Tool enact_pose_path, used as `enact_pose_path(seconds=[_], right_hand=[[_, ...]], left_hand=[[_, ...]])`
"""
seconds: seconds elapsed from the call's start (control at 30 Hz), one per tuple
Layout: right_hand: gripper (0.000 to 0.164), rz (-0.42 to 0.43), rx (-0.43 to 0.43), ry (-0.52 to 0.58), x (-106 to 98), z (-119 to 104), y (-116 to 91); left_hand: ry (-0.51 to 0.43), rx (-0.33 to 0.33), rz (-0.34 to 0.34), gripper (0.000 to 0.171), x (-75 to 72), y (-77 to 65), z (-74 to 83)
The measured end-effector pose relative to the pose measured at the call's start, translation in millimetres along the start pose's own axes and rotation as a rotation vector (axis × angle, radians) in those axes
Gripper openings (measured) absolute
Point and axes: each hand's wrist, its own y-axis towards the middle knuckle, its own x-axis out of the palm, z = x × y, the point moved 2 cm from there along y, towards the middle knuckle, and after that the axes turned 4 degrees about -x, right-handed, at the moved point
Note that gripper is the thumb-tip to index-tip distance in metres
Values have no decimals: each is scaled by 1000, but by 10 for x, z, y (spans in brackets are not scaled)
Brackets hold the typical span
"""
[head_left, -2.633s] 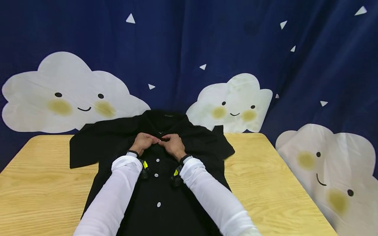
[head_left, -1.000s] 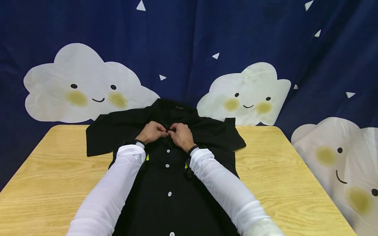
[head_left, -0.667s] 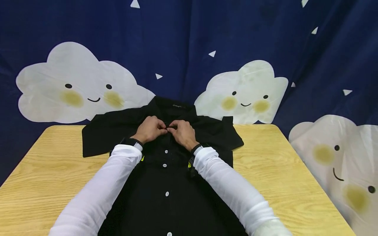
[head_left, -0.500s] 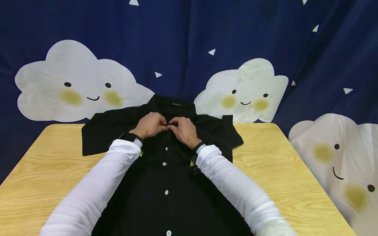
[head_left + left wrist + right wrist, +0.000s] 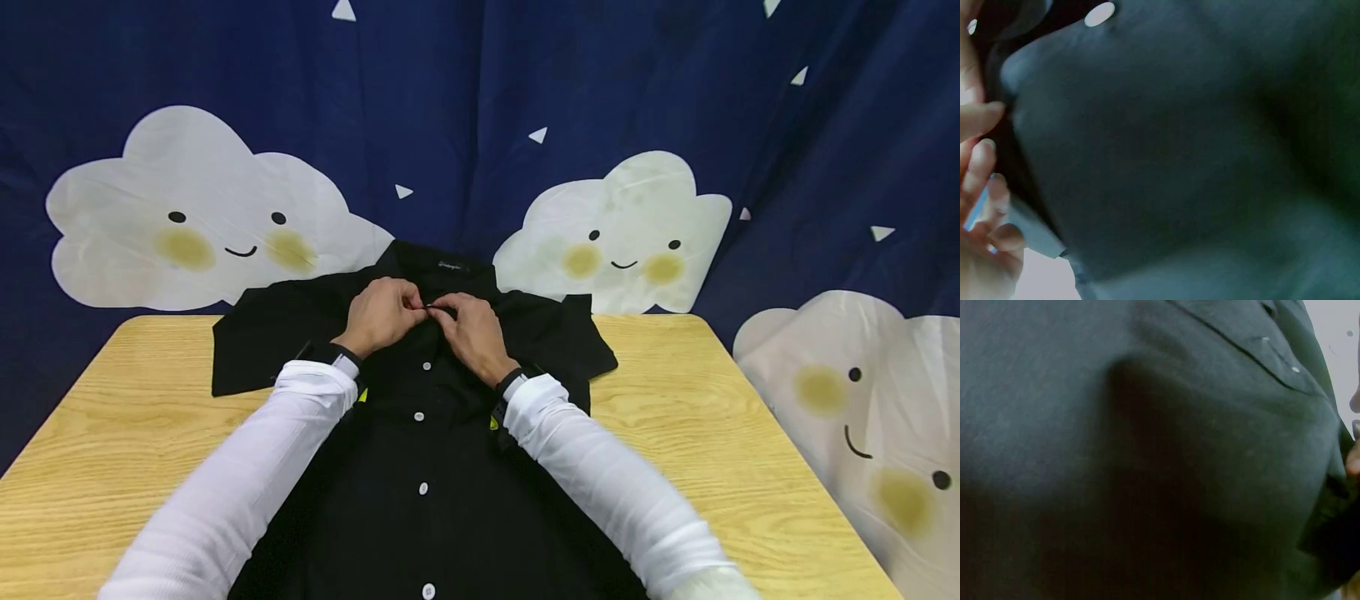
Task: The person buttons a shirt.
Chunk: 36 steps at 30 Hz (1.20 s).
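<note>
A black short-sleeved shirt (image 5: 360, 508) lies face up, its collar at the far side and white buttons down its front. My left hand (image 5: 384, 315) pinches the front opening just below the collar between thumb and forefinger. From the other side my right hand (image 5: 474, 333) pinches the same spot, the fingertips of both hands almost meeting. Whatever sits between the fingertips is too small to make out. In the left wrist view, curled fingers (image 5: 985, 219) show at the left edge, near a white button (image 5: 1099, 14). The right wrist view is mostly dark cloth, with fingertips (image 5: 1354, 459) at its right edge.
The shirt lies on a light wooden table (image 5: 697, 467), bare wood showing on both sides of it. Behind hangs a dark blue curtain (image 5: 442, 100) with smiling white clouds (image 5: 225, 192). Each wrist wears a dark strap with a small device.
Both hands have moved a little up the front opening towards the collar, still pinching the shirt. The white button seen at the fingertips earliest is now hidden. The head view has shifted.
</note>
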Motion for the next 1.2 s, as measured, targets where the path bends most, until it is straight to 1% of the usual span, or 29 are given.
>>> enact_pose_path(seconds=[0.07, 0.13, 0.3, 0.37, 0.43, 0.5, 0.6, 0.67, 0.73, 0.8, 0.87, 0.93, 1.0, 1.07, 1.1, 1.13, 1.2], right_hand=[[16, 16, -3, 17, 5, -9, -9], [15, 22, -8, 25, 6, -17, -21], [17, 21, -43, -28, 5, -28, -70], [18, 20, -60, -61, 7, -27, -92], [19, 18, -64, -63, 12, -24, -107], [19, 4, -56, -39, 24, -25, -115], [18, -27, -20, 22, 42, -36, -109], [18, -46, 13, 61, 51, -48, -95], [18, -62, 42, 92, 50, -61, -78], [19, -85, 76, 118, 44, -66, -59], [22, -132, 107, 133, 39, -56, -42], [29, -211, 141, 145, 35, -31, -26], [39, -300, 186, 162, 26, 14, -16], [46, -352, 226, 186, -11, 60, -13], [48, -355, 241, 189, -38, 84, -13], [47, -343, 245, 192, -72, 104, -14], [39, -298, 223, 176, -151, 132, -28]], left_hand=[[6, 32, 53, 11, 30, -27, -3], [30, 80, 98, 10, 59, -53, -5], [111, 247, 208, 10, 95, -111, 12], [132, 312, 235, 10, 97, -124, 22], [153, 367, 255, 10, 95, -134, 24], [178, 414, 276, 11, 99, -145, 17], [197, 467, 331, 13, 106, -165, -7], [191, 496, 367, 14, 111, -174, -28], [180, 515, 382, 12, 116, -176, -47], [175, 513, 361, 9, 119, -169, -65], [187, 465, 292, 5, 120, -154, -86], [230, 394, 181, 9, 124, -136, -108], [274, 319, 39, 14, 136, -128, -140], [304, 266, -81, 23, 145, -141, -171], [304, 251, -116, 28, 145, -155, -187], [290, 241, -136, 32, 141, -172, -200], [246, 226, -143, 33, 122, -218, -220]])
